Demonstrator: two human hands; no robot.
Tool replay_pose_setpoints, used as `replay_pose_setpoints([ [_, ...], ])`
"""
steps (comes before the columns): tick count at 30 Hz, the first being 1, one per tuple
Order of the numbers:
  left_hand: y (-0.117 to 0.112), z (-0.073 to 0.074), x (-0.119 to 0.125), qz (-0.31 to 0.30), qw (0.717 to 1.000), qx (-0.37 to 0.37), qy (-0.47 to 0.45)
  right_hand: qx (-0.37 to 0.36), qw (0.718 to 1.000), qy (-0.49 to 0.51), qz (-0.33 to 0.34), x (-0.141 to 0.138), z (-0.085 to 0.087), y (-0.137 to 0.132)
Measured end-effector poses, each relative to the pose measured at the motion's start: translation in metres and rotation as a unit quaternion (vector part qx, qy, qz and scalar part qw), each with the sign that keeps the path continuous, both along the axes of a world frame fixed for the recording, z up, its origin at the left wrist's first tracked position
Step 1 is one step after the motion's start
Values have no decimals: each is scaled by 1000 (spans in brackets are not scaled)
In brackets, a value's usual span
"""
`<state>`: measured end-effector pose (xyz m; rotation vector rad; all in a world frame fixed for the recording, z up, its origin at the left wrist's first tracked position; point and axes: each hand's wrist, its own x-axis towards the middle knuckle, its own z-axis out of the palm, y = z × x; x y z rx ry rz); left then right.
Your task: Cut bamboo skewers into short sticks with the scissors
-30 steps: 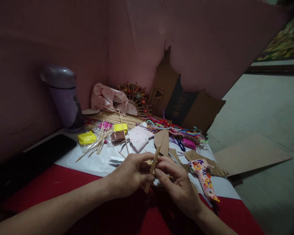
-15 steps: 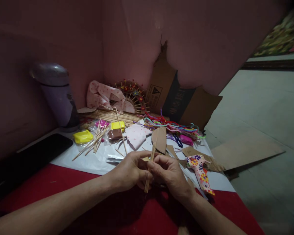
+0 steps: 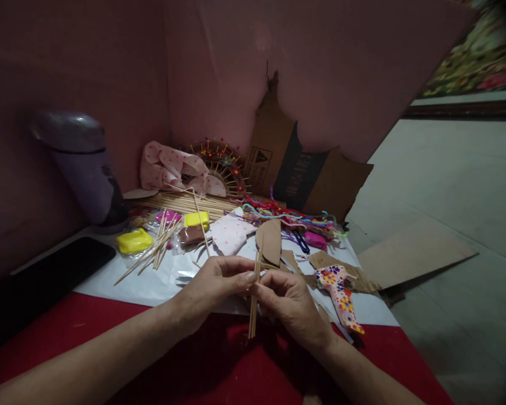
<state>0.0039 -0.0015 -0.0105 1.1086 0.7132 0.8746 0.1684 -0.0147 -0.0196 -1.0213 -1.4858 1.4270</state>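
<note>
Between my two hands stands a small bundle of thin bamboo sticks (image 3: 253, 320), almost upright over the red tabletop. My left hand (image 3: 219, 284) pinches it from the left, thumb in front. From the right, my right hand (image 3: 293, 304) is closed on the same sticks with its thumb and fingertips. Just beyond them lies a rounded piece of cardboard (image 3: 271, 242). Scissors (image 3: 184, 277) show partly behind my left wrist. A flower-patterned figure (image 3: 340, 295) lies to the right of my right hand. My fingertips hide the middle of the bundle.
A black phone (image 3: 67, 270) and a purple bottle (image 3: 86, 174) are at the left. Loose sticks (image 3: 158, 247), yellow clay (image 3: 134, 241) and a dotted cloth scrap (image 3: 231, 232) lie on white paper. Colourful pipe cleaners (image 3: 287, 214) lie before torn cardboard (image 3: 274, 152) against the wall.
My left thumb has moved up the stick bundle, and its lower ends show more below my fingers. The whole scene has shifted slightly left in view.
</note>
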Motion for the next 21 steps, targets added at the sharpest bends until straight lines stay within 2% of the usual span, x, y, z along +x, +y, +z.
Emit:
replay_pose_setpoints([
  [3, -1, 1, 3, 3, 1000, -21, -11, 27, 999, -17, 5, -2, 1, -1],
  [8, -4, 0, 7, 10, 999, -43, -31, 30, 999, -21, 12, -4, 0, -1],
  [15, -4, -1, 8, 62, 998, -16, -24, 42, 999, -25, 9, -6, -4, -1],
  [18, -1, -2, 8, 84, 996, 15, -11, 85, 995, -57, 6, -7, -5, -2],
  [21, 0, 0, 6, 100, 995, 13, 5, 160, 980, -117, -13, -5, -5, -2],
])
